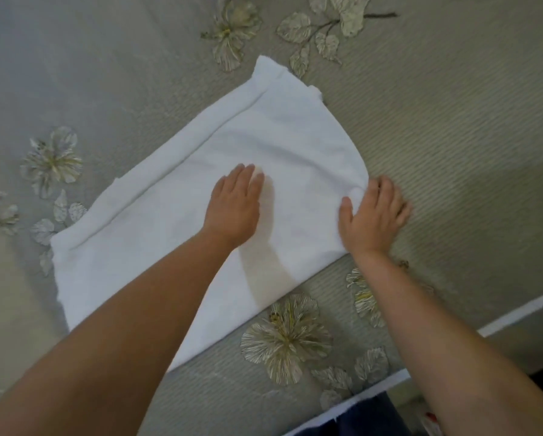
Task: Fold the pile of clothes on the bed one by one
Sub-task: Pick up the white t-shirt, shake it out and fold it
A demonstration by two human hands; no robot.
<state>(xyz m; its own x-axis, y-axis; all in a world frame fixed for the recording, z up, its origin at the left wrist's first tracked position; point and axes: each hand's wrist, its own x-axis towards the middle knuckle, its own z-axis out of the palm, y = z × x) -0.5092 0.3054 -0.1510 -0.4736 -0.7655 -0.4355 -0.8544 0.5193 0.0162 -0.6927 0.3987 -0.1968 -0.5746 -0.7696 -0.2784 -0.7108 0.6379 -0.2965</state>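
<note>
While the white, soft-looking rectangular cloth lies spread across the grey-green bed cover embroidered with pale flowers, both hands are down on it, so the step in hand looks like smoothing between folds. A doubled band along its far long edge suggests it is already partly folded. The left hand rests flat near the cloth's middle, fingers straight and close together, pressing rather than gripping. The right hand sits at the cloth's right end, half on the fabric and half on the bed cover; its fingers are slightly spread, and where the cloth bunches at them I cannot tell whether they pinch the edge. Next, I judge, that right end must be gripped and carried over the left hand's line.
</note>
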